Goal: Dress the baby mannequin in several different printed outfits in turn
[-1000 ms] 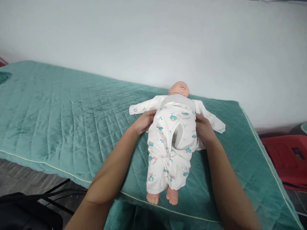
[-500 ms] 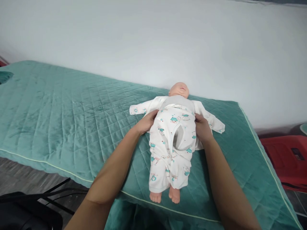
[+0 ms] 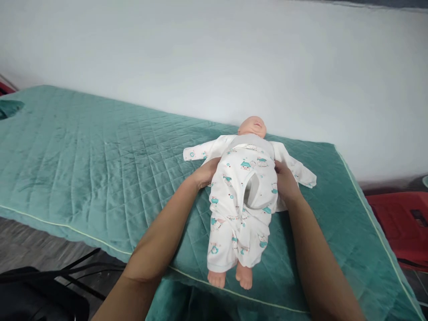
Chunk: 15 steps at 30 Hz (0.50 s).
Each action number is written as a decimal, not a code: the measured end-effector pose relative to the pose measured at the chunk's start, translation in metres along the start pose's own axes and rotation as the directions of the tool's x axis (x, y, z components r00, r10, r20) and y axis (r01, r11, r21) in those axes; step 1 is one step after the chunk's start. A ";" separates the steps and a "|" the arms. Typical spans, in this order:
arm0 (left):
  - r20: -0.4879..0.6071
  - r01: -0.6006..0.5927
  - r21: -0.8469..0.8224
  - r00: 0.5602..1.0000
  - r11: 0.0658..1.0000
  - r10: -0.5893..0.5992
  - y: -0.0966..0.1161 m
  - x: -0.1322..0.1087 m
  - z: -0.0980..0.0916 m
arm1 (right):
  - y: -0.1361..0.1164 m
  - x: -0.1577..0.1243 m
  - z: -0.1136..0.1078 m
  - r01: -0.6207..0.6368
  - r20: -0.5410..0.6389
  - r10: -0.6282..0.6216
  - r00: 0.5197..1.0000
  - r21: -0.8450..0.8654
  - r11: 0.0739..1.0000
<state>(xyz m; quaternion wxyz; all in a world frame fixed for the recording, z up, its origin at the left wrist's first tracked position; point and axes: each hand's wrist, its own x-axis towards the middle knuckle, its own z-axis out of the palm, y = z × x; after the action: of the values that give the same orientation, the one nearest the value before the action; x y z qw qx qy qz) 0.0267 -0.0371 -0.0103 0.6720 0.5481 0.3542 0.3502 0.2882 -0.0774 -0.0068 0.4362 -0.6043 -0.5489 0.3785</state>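
Observation:
A baby doll [image 3: 253, 127] lies on its back, head toward the wall and bare feet toward me. It wears white printed pants [image 3: 230, 209], split at the crotch and pulled high over the belly. A matching white top [image 3: 227, 141] lies spread beneath, its sleeves stretched out to both sides. My left hand [image 3: 209, 173] is closed on the pants at the doll's hip on the left, fingertips hidden by the cloth. On the opposite side my right hand [image 3: 286, 180] is closed on the pants' edge, with most of its fingers tucked out of sight.
A green quilted cover [image 3: 100, 169] spreads over the table under the doll. Behind it rises a white wall [image 3: 200, 58]. A red plastic object [image 3: 397, 223] stands past the right edge, and a black object [image 3: 40, 296] sits at the lower left.
The whole scene has shifted slightly right and down in view. Both hands stay at the doll's sides, with hardly any movement against the pants.

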 end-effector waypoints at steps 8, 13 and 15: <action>-0.071 -0.077 -0.114 0.995 0.991 0.069 -0.005 0.002 0.008 | -0.006 -0.002 -0.001 -0.001 0.074 -0.006 0.997 0.092 0.996; -0.080 -0.057 -0.149 0.996 0.987 0.045 -0.002 0.001 0.013 | 0.001 -0.002 -0.001 0.045 0.089 -0.065 0.994 0.212 0.976; -0.084 -0.044 -0.184 0.996 0.982 0.029 -0.003 0.003 0.014 | 0.006 -0.001 -0.002 0.051 0.072 -0.068 0.995 0.221 0.974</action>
<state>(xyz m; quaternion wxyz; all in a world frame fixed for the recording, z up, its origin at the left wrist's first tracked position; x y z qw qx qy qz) 0.0405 -0.0422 -0.0113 0.6986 0.4748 0.3371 0.4158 0.2914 -0.0789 -0.0115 0.4892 -0.5205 -0.5385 0.4470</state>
